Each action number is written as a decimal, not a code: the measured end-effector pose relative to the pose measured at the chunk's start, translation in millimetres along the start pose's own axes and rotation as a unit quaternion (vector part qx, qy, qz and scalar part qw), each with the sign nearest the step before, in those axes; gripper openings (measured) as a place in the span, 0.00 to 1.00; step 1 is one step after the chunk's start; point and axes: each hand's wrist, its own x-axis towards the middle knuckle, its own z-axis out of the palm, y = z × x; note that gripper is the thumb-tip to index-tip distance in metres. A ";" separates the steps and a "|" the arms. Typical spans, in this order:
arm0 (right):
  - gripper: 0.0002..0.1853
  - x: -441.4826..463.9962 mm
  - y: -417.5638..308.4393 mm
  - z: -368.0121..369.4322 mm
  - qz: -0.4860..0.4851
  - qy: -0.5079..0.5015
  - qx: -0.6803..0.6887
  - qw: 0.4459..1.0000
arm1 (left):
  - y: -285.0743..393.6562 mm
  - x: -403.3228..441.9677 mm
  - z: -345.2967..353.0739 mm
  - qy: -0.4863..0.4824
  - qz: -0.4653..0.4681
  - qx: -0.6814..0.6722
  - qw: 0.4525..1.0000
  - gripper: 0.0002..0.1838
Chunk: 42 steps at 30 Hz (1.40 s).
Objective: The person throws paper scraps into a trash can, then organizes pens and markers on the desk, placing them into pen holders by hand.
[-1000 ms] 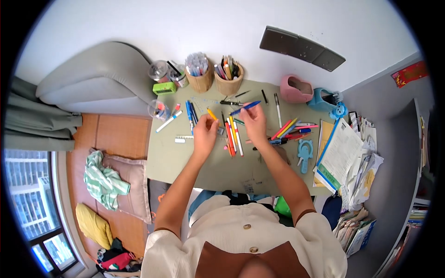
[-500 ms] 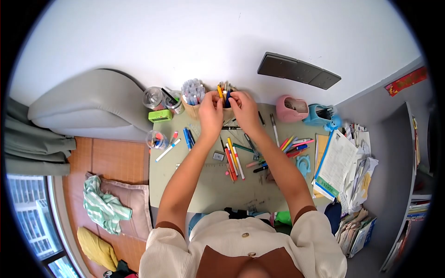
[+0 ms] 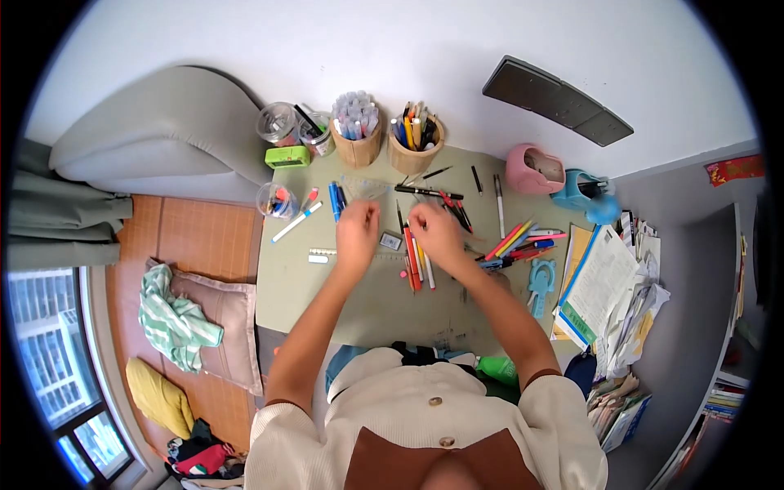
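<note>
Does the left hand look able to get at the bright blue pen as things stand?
Probably yes: the left hand is close by, and nothing seems to lie over the blue pen. A darker pen right beside it, on the hand's side, might get slightly in the way.

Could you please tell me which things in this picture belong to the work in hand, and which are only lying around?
Seemingly part of the work:
left hand
right hand
loose markers near the right hand
wooden cup of mixed pens

Probably just lying about:
striped cloth
yellow bundle
papers at the desk's right side
</note>
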 end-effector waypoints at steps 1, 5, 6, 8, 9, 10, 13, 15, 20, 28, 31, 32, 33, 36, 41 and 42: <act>0.08 -9.3 -3.3 2.4 0.027 -0.025 -0.011 0.999 | -9.1 -19.3 3.4 -0.005 -0.005 0.024 1.000 0.05; 0.12 -27.7 -8.8 14.0 0.088 -0.063 -0.061 0.992 | -6.5 -67.7 16.4 -0.007 0.024 0.053 0.998 0.04; 0.12 -29.6 -7.6 16.1 0.093 -0.057 -0.074 0.991 | -2.7 -72.2 19.5 -0.015 0.036 0.066 0.997 0.04; 0.12 -29.6 -1.9 13.7 0.089 -0.068 -0.071 0.991 | 4.4 -79.7 24.8 -0.032 0.061 0.091 0.993 0.05; 0.12 -29.0 -0.2 12.1 0.085 -0.073 -0.067 0.991 | 6.5 -80.4 26.6 -0.031 0.067 0.099 0.992 0.05; 0.12 -30.1 0.7 10.6 0.085 -0.077 -0.062 0.992 | 7.0 -80.1 26.3 -0.031 0.063 0.100 0.992 0.04; 0.11 -31.1 1.4 7.5 0.079 -0.069 -0.052 0.993 | 6.9 -75.8 24.1 -0.015 0.052 0.102 0.993 0.04; 0.09 -28.1 -0.5 9.9 0.067 -0.036 -0.051 0.996 | 2.3 -69.5 17.2 0.017 0.048 0.103 0.993 0.03; 0.07 0.9 -13.0 29.5 -0.023 -0.007 -0.010 1.000 | -17.7 -43.6 -15.4 0.109 -0.068 0.175 0.976 0.07; 0.13 38.4 -68.5 89.1 -0.005 -0.101 -0.098 0.990 | -67.7 -33.6 -60.8 0.148 -0.063 0.379 0.911 0.10; 0.16 37.6 -73.2 91.8 -0.003 -0.083 -0.087 0.993 | -80.2 -30.7 -66.8 0.153 -0.032 0.434 0.887 0.09; 0.16 36.2 -74.1 92.2 -0.002 -0.072 -0.085 0.994 | -82.0 -30.9 -66.8 0.133 -0.047 0.442 0.886 0.09; 0.14 36.7 -74.9 93.2 -0.020 -0.063 -0.086 0.994 | -81.5 -30.7 -67.2 0.113 -0.061 0.449 0.885 0.08; 0.10 39.1 -72.7 104.9 -0.113 -0.028 -0.036 0.993 | -83.9 -31.4 -67.3 0.083 -0.073 0.459 0.882 0.06; 0.08 53.7 -84.0 119.9 -0.086 0.033 -0.009 0.996 | -76.2 -41.9 -76.3 0.089 -0.080 0.379 0.918 0.05; 0.09 55.9 -85.4 117.9 -0.074 0.049 0.005 0.996 | -65.6 -42.5 -80.0 0.105 -0.065 0.353 0.927 0.05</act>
